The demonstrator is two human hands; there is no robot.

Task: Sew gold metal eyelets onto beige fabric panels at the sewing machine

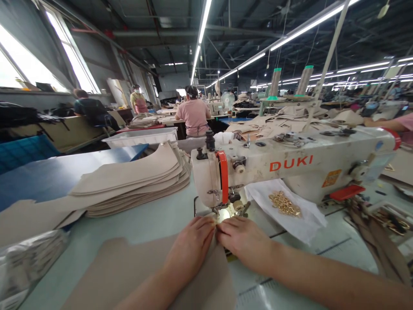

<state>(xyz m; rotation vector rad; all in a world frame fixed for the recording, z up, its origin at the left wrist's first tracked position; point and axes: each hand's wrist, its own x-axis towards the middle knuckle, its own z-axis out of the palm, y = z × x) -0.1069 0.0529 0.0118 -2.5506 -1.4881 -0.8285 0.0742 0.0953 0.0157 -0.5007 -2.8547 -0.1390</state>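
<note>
A beige fabric panel (135,271) lies on the pale green table, its upper right edge under the needle area of the white sewing machine (251,172). On that edge my left hand (193,241) presses with fingers closed together, just in front of the lit presser foot (222,212). My right hand (241,237) meets it there, its fingers bunched at the same edge. The fingertips of both hands nearly touch and cover the spot they pinch. Behind the right hand, a white sheet (309,224) bears a heap of small gold metal pieces (285,203).
A stack of beige panels (138,185) stands on the table's left, by a clear plastic bag (35,258). Brown strips (377,245) hang at the right near a tray of metal parts (390,219). A co-worker in pink (193,110) sits ahead, beyond a white bin (142,137).
</note>
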